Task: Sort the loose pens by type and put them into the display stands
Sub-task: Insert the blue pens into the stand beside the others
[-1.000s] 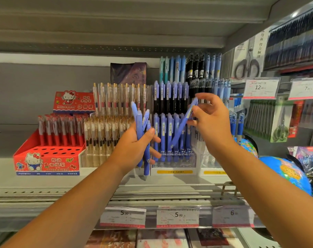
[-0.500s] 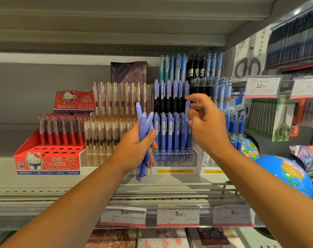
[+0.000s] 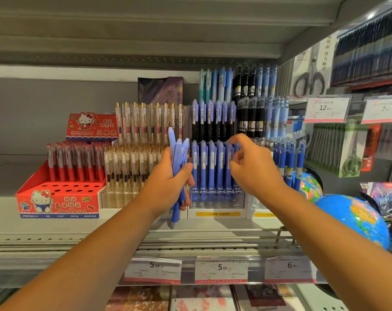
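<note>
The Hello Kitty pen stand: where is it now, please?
Head view: the Hello Kitty pen stand sits far left on the shelf, beside the gold-clipped pens.

Reaching forward and up with both bare forearms [image 3: 96, 257], pretty much level. Gripping a bunch of blue pens [image 3: 178, 151] upright in the left hand [image 3: 166, 179], thumb clamped across the front. Holding the right hand [image 3: 255, 172] just alongside, fingers loosely curled, index arched over thumb, empty.

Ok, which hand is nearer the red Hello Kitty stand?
Left. The left hand, gripping blue pens, is right of the red stand, past the gold-clip pens; the right hand is farther right, by the blue pen row.
</note>
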